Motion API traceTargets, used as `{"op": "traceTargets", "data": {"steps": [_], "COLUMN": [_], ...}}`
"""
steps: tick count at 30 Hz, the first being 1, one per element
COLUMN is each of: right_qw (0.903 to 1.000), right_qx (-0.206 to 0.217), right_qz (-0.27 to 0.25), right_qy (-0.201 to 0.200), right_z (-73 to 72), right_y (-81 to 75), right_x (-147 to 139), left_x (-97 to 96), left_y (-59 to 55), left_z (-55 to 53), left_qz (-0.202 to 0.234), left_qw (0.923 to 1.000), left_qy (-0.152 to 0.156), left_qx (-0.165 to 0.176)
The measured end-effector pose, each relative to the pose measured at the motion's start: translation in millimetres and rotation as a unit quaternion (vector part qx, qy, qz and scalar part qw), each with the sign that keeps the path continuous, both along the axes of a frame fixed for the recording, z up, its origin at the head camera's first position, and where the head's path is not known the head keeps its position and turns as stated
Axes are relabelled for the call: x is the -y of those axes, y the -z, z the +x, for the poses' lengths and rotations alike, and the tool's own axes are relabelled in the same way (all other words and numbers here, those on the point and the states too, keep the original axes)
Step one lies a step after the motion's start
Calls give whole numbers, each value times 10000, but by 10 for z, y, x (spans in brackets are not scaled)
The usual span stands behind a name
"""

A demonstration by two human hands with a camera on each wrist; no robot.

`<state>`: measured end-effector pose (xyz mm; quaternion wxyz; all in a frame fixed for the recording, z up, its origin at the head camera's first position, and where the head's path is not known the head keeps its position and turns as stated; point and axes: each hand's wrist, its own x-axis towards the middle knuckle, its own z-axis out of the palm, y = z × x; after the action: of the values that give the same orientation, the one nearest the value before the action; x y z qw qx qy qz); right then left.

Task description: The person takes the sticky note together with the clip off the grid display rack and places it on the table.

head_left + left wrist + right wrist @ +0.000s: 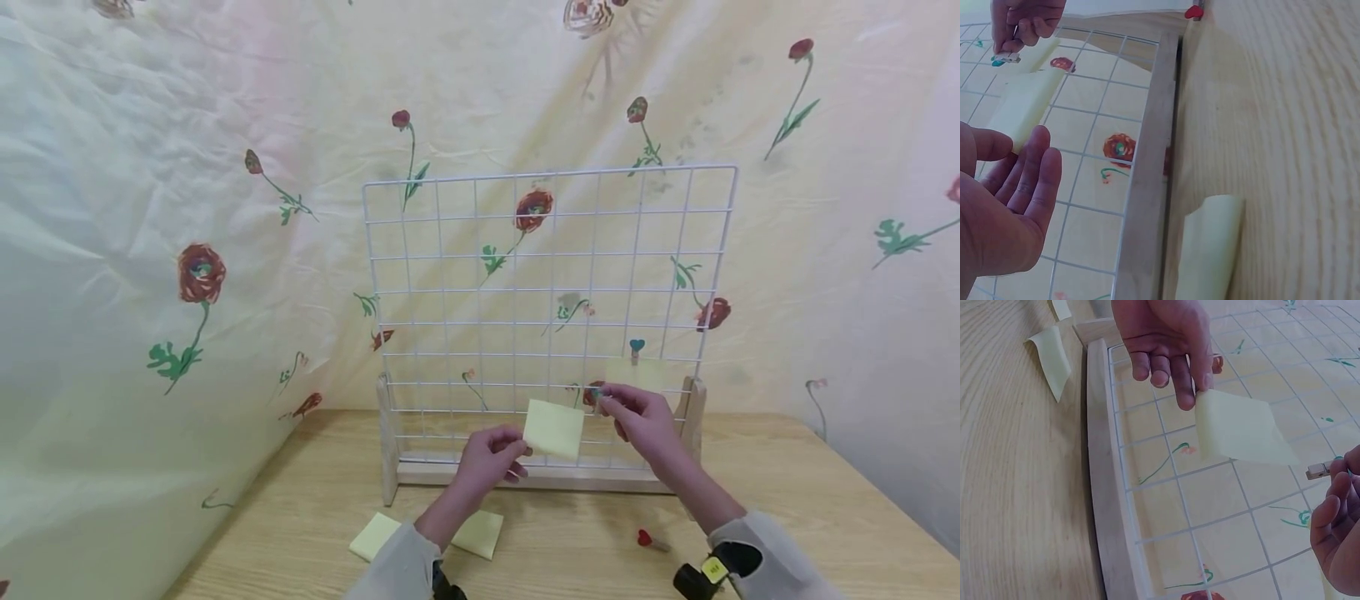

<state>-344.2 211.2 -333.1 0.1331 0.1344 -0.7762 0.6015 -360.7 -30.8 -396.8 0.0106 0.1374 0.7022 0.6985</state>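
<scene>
Between thumb and fingers, my left hand (491,457) pinches the left edge of a pale yellow sticky note (553,429), held up in front of the white wire grid (513,322). To its right, my right hand (637,417) pinches a small wooden clothespin (1319,470) with a green decoration, apart from the note. A second sticky note (651,375) hangs on the grid behind the right hand, under a clothespin with a teal heart (637,346). In the left wrist view the held note (1027,106) is seen at a slant.
Two more sticky notes, one at the left (374,536) and one partly behind the left arm (480,533), lie on the wooden table (570,533). A clothespin with a red heart (651,540) lies at front right. Wooden feet (387,442) support the grid before a flowered cloth (315,100).
</scene>
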Motion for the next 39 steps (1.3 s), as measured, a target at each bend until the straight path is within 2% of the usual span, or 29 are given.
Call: {"op": "traceTargets", "data": {"steps": [5, 15, 24, 32, 39], "right_qw": [9999, 9988, 9940, 9903, 9878], "right_qx": [136, 293, 719, 648, 673], "right_qz": [-90, 399, 748, 849, 944], "right_qy": [-38, 30, -341, -886, -1038], "right_z": [39, 170, 321, 424, 456], "right_y": [59, 231, 422, 582, 641], "right_x": [-40, -134, -306, -461, -486], "left_x": [-7, -18, -22, 4, 25], "left_y": [41, 148, 169, 229, 255], "left_z": [20, 65, 154, 185, 208], "left_qz": [-52, -302, -544, -683, -667], "left_qw": [10000, 9995, 9982, 9973, 9973], "left_qy": [3, 87, 202, 221, 257], "left_qx": [40, 12, 126, 156, 172]}}
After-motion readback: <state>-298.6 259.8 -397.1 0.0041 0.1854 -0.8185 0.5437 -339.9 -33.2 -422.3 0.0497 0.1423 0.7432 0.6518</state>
